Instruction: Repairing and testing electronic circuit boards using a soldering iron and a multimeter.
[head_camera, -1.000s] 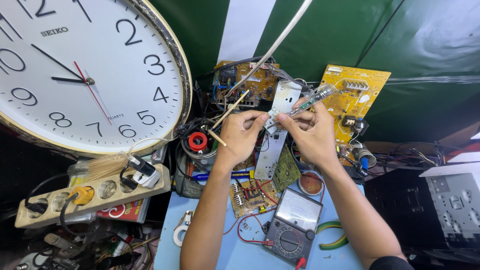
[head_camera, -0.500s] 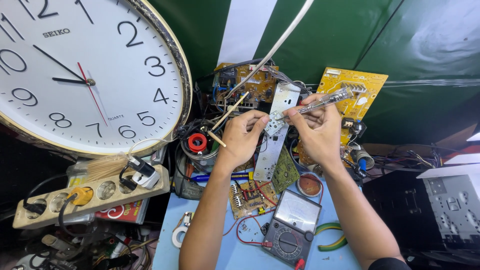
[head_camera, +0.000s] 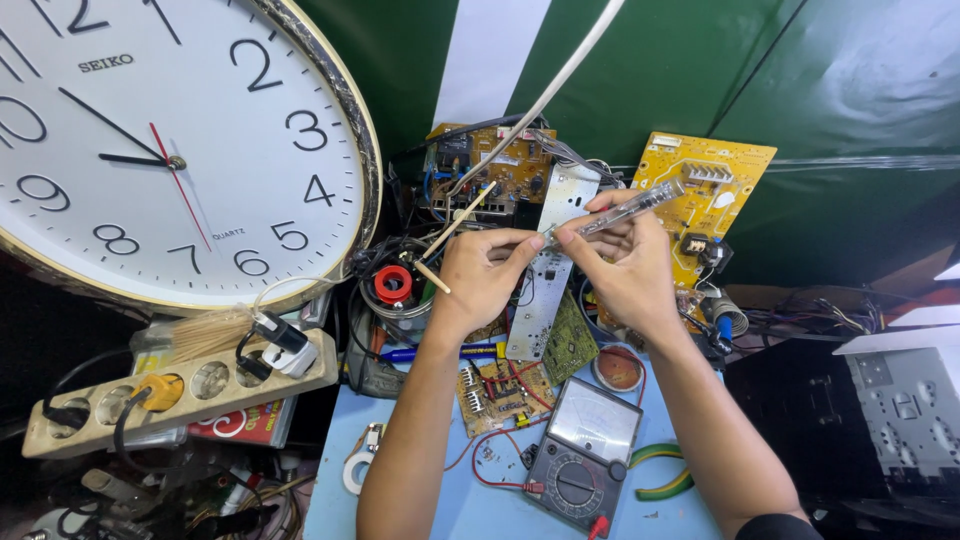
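A person's left hand (head_camera: 480, 275) and right hand (head_camera: 625, 265) are pinching a clear-handled tester screwdriver (head_camera: 615, 211) between closed fingers, above the cluttered blue desk (head_camera: 420, 500) and analog multimeter (head_camera: 583, 455). Light, rigid and probably slick, its plastic barrel seems the safest place to grip.

Yellow circuit board (head_camera: 712, 190) — white clock (head_camera: 150, 140), gold-rimmed — blue table (head_camera: 420, 500).

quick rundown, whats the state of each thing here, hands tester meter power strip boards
left hand: pinching the tip end of the tester
right hand: gripping the clear tester screwdriver, raised off the table
analog multimeter: lying flat, leads plugged in
power strip: several plugs in
yellow circuit board: propped upright
wall clock: leaning, tilted
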